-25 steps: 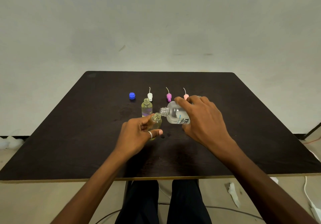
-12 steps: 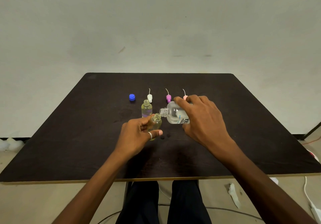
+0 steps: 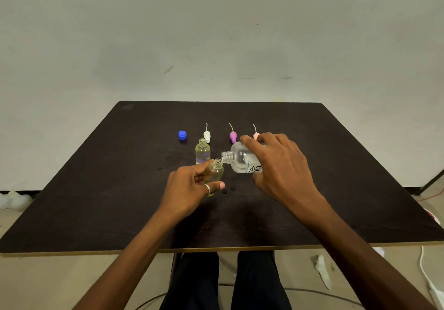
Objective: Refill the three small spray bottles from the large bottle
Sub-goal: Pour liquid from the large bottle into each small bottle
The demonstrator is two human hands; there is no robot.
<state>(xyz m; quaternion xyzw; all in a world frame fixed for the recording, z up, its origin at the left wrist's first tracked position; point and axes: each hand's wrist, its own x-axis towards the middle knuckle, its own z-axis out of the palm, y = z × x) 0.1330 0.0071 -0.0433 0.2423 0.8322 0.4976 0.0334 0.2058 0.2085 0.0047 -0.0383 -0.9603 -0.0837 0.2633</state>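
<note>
The right hand (image 3: 278, 165) wraps the large bottle (image 3: 242, 159) from above, fingers closed around its body, tipping it nearly horizontal with its open neck pointing left. The left hand (image 3: 192, 186) pinches a small spray bottle (image 3: 216, 171) between thumb and fingers, holding it tilted with its mouth up against the large bottle's neck. The two openings sit touching or just apart; which cannot be told. No stream is visible between them.

Procedure for this step, as judged from the position shown:
- Keep the two necks aligned and close; both are narrow, so any sideways drift will likely spill.
- Raise the base of the large bottle gradually, so flow starts thin.
- Keep the left grip low on the small bottle, so the liquid level stays in sight.
- Stop short of the threads, leaving room for the sprayer tube.

Dark spots (image 3: 228, 190) on the tabletop (image 3: 360, 165) just right of the left hand may be drips.

A second small bottle (image 3: 203, 152) stands uncapped behind, holding pale liquid. Further back lie a blue cap (image 3: 182, 135) and white (image 3: 207, 136), purple (image 3: 232, 136) and pink (image 3: 255, 135) sprayer tops. The third small bottle is not visible.
</note>
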